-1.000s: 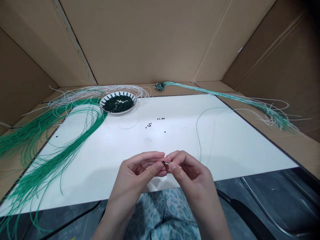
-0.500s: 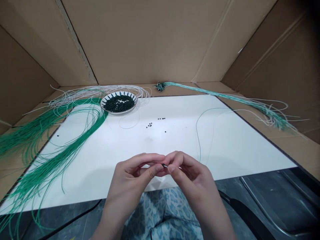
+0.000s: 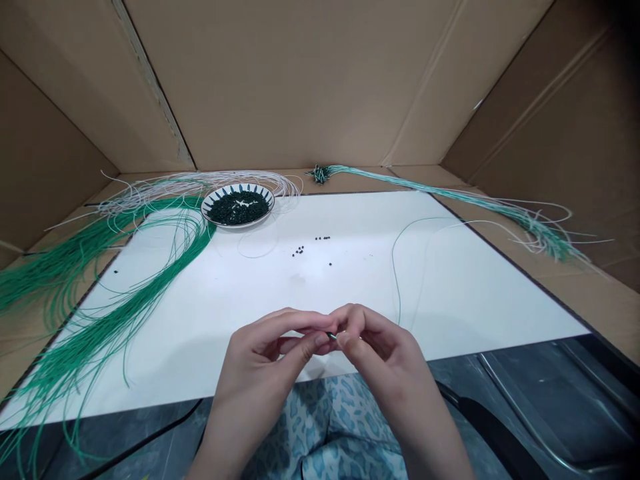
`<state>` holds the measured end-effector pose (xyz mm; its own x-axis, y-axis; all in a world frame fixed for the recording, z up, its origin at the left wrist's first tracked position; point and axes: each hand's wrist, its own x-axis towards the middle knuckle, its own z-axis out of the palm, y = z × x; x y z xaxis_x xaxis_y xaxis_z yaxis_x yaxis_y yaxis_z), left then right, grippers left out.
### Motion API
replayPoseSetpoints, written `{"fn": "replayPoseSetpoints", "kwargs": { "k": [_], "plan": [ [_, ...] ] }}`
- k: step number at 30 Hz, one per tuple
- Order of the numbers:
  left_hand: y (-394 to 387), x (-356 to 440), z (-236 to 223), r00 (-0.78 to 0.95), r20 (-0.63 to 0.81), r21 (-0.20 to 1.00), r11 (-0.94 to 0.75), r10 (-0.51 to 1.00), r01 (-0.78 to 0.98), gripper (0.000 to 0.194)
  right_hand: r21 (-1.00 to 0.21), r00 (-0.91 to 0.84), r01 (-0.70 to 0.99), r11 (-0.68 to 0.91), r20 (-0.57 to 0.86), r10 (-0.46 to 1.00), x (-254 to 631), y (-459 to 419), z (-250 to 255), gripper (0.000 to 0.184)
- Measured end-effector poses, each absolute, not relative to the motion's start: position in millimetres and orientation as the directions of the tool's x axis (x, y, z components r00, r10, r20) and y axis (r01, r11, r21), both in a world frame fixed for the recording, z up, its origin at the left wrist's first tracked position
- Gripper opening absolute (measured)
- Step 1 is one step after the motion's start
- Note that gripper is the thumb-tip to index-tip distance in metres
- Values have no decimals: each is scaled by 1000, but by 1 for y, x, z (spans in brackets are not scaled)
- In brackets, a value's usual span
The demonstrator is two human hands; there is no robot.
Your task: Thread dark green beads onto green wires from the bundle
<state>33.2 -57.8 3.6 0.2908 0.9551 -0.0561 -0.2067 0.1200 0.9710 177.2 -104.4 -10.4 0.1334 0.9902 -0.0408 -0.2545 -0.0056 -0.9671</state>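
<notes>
1. Dark bead (image 3: 331,336): it sits low in the centre of the frame, just over the near edge of the white board, with a thin pale cord (image 3: 345,338) showing at its end. It is tiny, which likely explains why it is held right at the fingertips.
2. Left hand (image 3: 255,353) and right hand (image 3: 385,353): both are closed in a tight pinch, fingertips meeting around the bead and cord. Exactly which fingers bear on the bead is hidden. Held up off the board, the bead stays in plain view of the head camera.
3. White board (image 3: 475,300): its smooth surface lies under the hands, with a few loose beads (image 3: 299,250) scattered near the middle, where they show up clearly.
4. Blue-and-white dish (image 3: 220,220): at upper left, it holds a heap of beads (image 3: 237,208) within easy reach.
5. Green cords (image 3: 115,333) and white cords (image 3: 200,179) sweep along the left side, while a knotted green-and-white bundle (image 3: 320,174) trails right, leaving the middle of the board open for the hands.
</notes>
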Motion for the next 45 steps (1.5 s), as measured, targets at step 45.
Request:
{"fn": "replayPoseSetpoints", "kwargs": {
  "k": [45],
  "plan": [
    [-50,24,4,390,-147,971,209,909,-120,15,-965,74,-256,-54,-76,994,179,-106,-10,24]
  ]
}}
